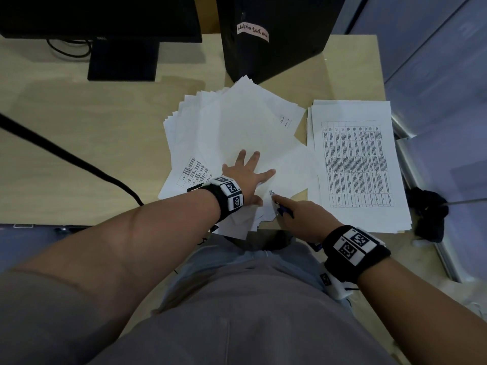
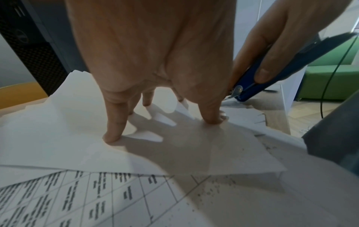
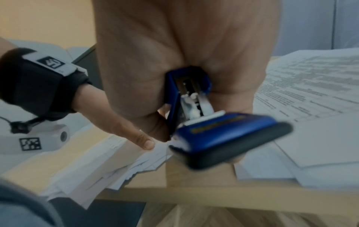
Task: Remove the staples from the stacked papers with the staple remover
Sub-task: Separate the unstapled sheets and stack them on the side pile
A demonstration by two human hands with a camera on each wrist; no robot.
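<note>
A fanned pile of white papers point(image 1: 237, 133) lies in the middle of the desk. My left hand point(image 1: 246, 173) presses flat on it with fingers spread point(image 2: 114, 135). My right hand point(image 1: 305, 216) grips a blue staple remover point(image 1: 282, 209) point(image 3: 196, 122) point(image 2: 272, 72), index finger laid along its top. Its metal tip point(image 1: 271, 193) touches the near corner of the top sheets, right beside my left thumb point(image 3: 143, 141). The staple itself is hidden.
A neat stack of printed table sheets point(image 1: 358, 164) lies at the right. A black computer tower point(image 1: 268, 35) stands behind the pile, a monitor stand point(image 1: 123, 59) at back left. A black cable point(image 1: 66, 156) crosses the desk at left. The desk edge point(image 1: 276, 229) is close.
</note>
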